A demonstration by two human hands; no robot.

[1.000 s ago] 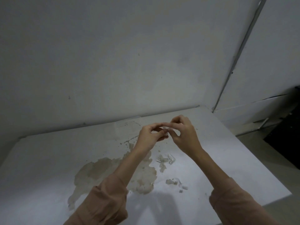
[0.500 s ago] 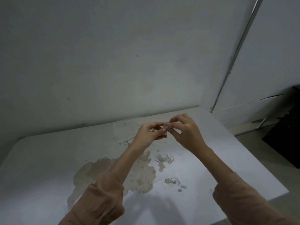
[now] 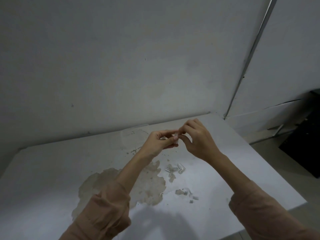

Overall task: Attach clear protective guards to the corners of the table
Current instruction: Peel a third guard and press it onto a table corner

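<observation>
Both hands meet above the middle of the white table [image 3: 242, 170]. My left hand [image 3: 159, 142] pinches a small clear corner guard [image 3: 176, 136] between thumb and fingers. My right hand [image 3: 199, 141] touches the same guard from the right with its fingertips. More clear guards [image 3: 181, 168] lie loose on the table below the hands, and a second small cluster of clear pieces [image 3: 187, 194] lies nearer to me. The table's far right corner [image 3: 216, 114] sits against the wall.
A large brownish stain [image 3: 143, 184] with peeled surface spreads over the table's middle. A grey wall runs behind the table. A metal strip [image 3: 249, 56] runs up the wall at right. A dark object [image 3: 304, 146] stands on the floor to the right.
The hands have stayed together over the table, shifting slightly; the right fingers have worked at the guard held in the left hand. The view has tilted a little.
</observation>
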